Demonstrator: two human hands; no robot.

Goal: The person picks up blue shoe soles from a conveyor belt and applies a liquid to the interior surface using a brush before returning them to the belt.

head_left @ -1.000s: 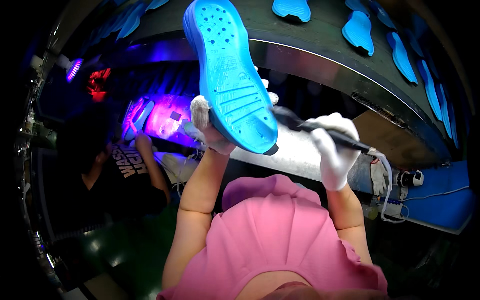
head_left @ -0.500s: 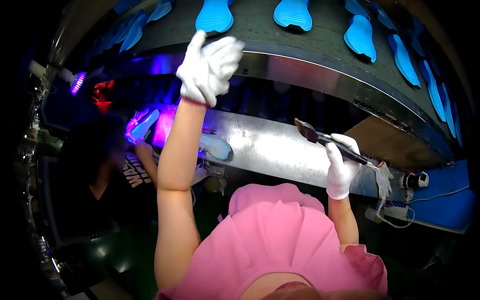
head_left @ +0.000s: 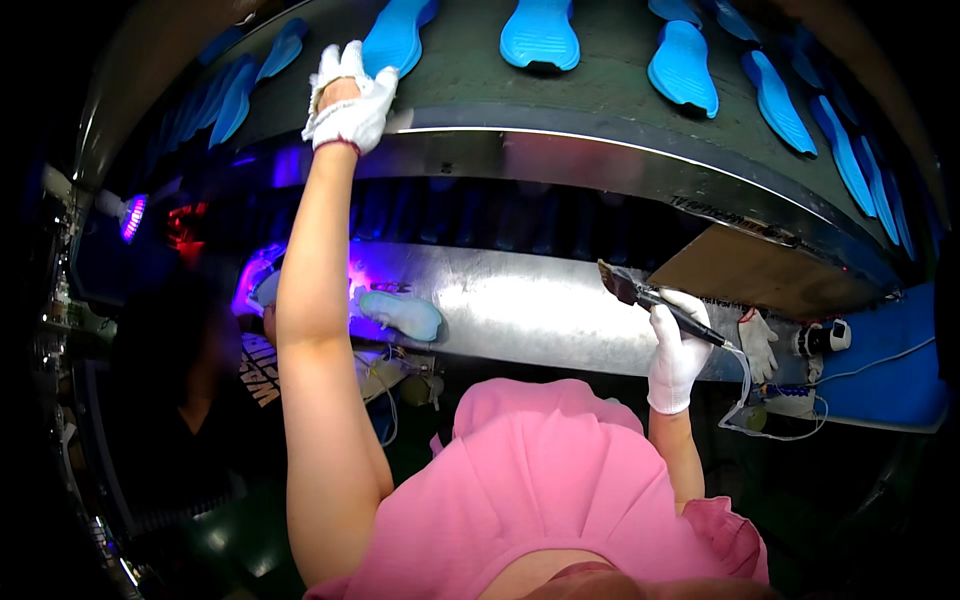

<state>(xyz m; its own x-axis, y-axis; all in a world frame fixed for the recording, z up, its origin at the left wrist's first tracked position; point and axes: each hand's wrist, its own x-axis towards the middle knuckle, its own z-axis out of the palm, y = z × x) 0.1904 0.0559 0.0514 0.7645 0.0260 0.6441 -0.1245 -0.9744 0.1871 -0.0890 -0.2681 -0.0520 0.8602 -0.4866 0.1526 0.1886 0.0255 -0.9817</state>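
Left hand (head_left: 352,100), in a white knit glove with a patch of bare skin showing: fingers spread, palm uncurled, no grip on anything visible. It is over the near edge of a dark green conveyor belt (head_left: 615,95), right beside the near end of a bright blue moulded shoe sole (head_left: 397,35). Contact between the two: cannot tell, the glove and sole edge meet in this view. The sole lies on the belt at a slant, one of several blue soles.

Right hand (head_left: 677,350), also white-gloved: fingers wrapped around a black-handled flat brush with dark brown bristles (head_left: 640,294). Bristles point up and leftward, near a brown board (head_left: 735,270). A thin whitish tube (head_left: 747,370) runs from the handle's rear and loops down past the edge of a long shiny metal bench (head_left: 540,310). A pale, sole-shaped piece (head_left: 402,314) lies on the bench, right of the left forearm.

Possible faults (judgement): a sideways brush of the glove could turn the slanted sole or nudge it toward the belt's edge; if its surface is wet, the fabric could smear it. The tube's slack could snag at the bench edge and jerk the brush; a lowered brush tip could mark the board or bench
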